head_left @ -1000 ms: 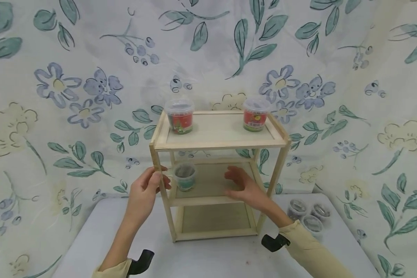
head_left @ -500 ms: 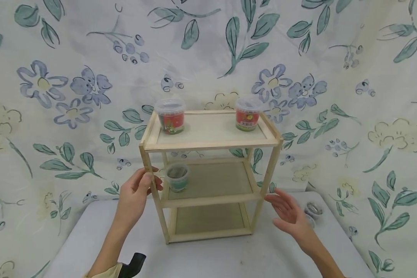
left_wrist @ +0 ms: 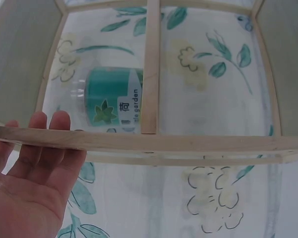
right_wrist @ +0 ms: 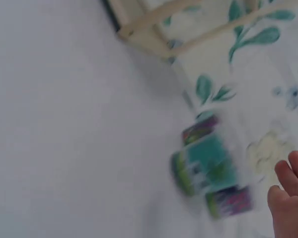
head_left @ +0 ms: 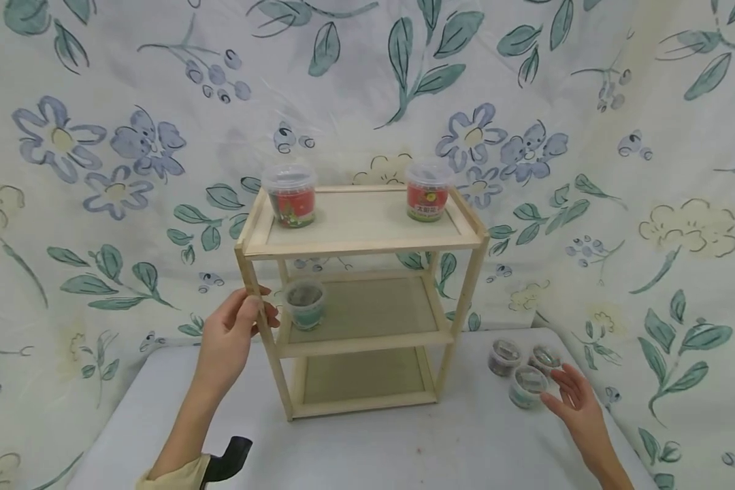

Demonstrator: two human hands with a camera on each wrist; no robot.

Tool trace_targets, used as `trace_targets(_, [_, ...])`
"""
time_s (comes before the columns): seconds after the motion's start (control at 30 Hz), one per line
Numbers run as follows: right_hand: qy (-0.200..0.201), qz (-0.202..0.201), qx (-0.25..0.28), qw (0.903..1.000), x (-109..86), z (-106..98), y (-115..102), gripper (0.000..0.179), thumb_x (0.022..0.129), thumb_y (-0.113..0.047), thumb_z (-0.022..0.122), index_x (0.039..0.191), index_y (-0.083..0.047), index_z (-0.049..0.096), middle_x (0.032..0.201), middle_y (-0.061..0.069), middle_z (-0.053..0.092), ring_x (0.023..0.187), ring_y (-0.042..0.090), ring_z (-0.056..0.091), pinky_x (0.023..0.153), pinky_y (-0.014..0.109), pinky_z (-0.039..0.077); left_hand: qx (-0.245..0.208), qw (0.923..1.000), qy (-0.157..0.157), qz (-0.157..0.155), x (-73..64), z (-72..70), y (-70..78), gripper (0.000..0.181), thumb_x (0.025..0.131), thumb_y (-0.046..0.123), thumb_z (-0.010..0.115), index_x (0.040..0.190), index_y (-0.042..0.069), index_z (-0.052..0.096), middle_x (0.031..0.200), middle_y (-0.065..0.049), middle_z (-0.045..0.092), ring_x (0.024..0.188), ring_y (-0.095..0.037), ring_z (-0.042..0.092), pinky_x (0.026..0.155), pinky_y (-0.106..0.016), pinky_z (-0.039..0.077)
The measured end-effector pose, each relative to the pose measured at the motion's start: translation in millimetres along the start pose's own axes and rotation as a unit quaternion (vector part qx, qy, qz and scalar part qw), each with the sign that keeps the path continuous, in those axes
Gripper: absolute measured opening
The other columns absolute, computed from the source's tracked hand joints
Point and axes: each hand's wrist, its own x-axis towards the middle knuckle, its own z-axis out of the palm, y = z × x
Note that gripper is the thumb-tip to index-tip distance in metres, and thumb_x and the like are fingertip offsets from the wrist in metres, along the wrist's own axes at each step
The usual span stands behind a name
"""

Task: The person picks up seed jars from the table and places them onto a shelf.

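A three-tier wooden shelf (head_left: 367, 347) stands on the white table. My left hand (head_left: 220, 344) grips its front left post, fingers curled round the wood in the left wrist view. Close by on the middle tier sits a lidded plastic cup (head_left: 306, 314), whose teal label (left_wrist: 109, 94) carries a green leaf. At the right, three clear-lidded cups stand clustered: a teal-labelled cup (head_left: 527, 391) in front, a second cup (head_left: 503, 362) and a third cup (head_left: 545, 356) behind. My right hand (head_left: 582, 415) hovers beside this cluster with loosely bent fingers, holding nothing.
Two red-labelled lidded cups, a left one (head_left: 294, 204) and a right one (head_left: 427, 197), stand on the top tier. A floral curtain (head_left: 367, 88) hangs behind the table (head_left: 404, 449). A dark strap (head_left: 228, 459) shows at my left wrist.
My right hand has left the middle tier, passed the right post and reached the cups at the right. My left hand keeps its grip on the post. The head view has shifted slightly.
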Motion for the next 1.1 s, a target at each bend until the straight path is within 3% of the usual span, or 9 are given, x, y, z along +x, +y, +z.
trace_targets(0.1, [0.006,0.095,-0.058,0.9938,5.4,-3,15,0.094,0.094,-0.019,0.068,0.157,-0.001,0.0,0.156,0.023,0.025,0.148,0.024,0.024,0.121,0.035,0.016,0.0,0.9999,-0.001,-0.011,-2.5,1.0,-1.4,0.036,0.108,0.033,0.038,0.124,0.006,0.056,0.095,-0.012,0.065,0.089,-0.012,0.067,0.084,-0.015,0.05])
trace_targets(0.17, [-0.002,0.128,-0.074,0.989,7.7,-4,25,0.1,0.093,-0.023,0.069,0.156,0.0,-0.005,0.158,0.029,0.017,0.149,0.04,0.015,0.121,0.045,0.014,0.003,0.9998,0.0,-0.018,-5.0,1.9,-2.4,0.037,0.108,0.034,0.038,0.124,0.007,0.056,0.095,-0.011,0.065,0.089,-0.012,0.067,0.084,-0.015,0.05])
trace_targets(0.23, [-0.009,0.141,-0.082,0.9866,9.2,-5,34,0.101,0.093,-0.023,0.069,0.155,0.003,-0.006,0.157,0.032,0.017,0.148,0.044,0.014,0.12,0.05,0.014,0.007,0.9997,0.0,-0.024,-7.0,2.7,-3.4,0.037,0.108,0.034,0.038,0.125,0.007,0.056,0.095,-0.011,0.066,0.089,-0.012,0.067,0.084,-0.016,0.05])
trace_targets(0.43, [-0.044,0.133,-0.093,0.9857,17.9,0,54,0.101,0.092,-0.023,0.07,0.153,0.008,-0.005,0.157,0.036,0.011,0.146,0.048,0.015,0.118,0.051,0.018,0.007,0.9997,0.001,-0.023,-7.1,3.9,-4.2,0.037,0.107,0.034,0.039,0.125,0.007,0.057,0.095,-0.012,0.066,0.089,-0.013,0.067,0.084,-0.017,0.05])
trace_targets(0.63, [-0.059,0.11,-0.107,0.9864,27.2,9,56,0.102,0.09,-0.02,0.072,0.153,0.008,-0.002,0.157,0.036,0.01,0.146,0.049,0.014,0.118,0.053,0.02,0.002,0.9998,0.0,-0.022,-3.6,5.8,-4.0,0.037,0.107,0.035,0.039,0.124,0.008,0.057,0.096,-0.013,0.065,0.089,-0.014,0.066,0.085,-0.017,0.05])
trace_targets(0.83, [-0.036,0.096,-0.137,0.9852,35.8,21,57,0.103,0.087,-0.021,0.073,0.151,0.01,0.0,0.152,0.037,0.016,0.141,0.051,0.021,0.116,0.061,0.018,0.003,0.9999,0.005,-0.014,-1.8,4.9,-4.1,0.036,0.107,0.035,0.04,0.123,0.008,0.058,0.095,-0.012,0.065,0.088,-0.013,0.066,0.085,-0.017,0.051])
trace_targets(1.1, [0.018,0.085,-0.164,0.9826,42.5,36,61,0.1,0.086,-0.024,0.075,0.153,0.005,0.005,0.152,0.035,0.021,0.142,0.05,0.021,0.115,0.061,0.017,0.004,0.9999,0.007,-0.011,-0.1,0.8,-0.8,0.036,0.107,0.034,0.039,0.122,0.008,0.058,0.095,-0.011,0.065,0.088,-0.013,0.067,0.085,-0.017,0.05])
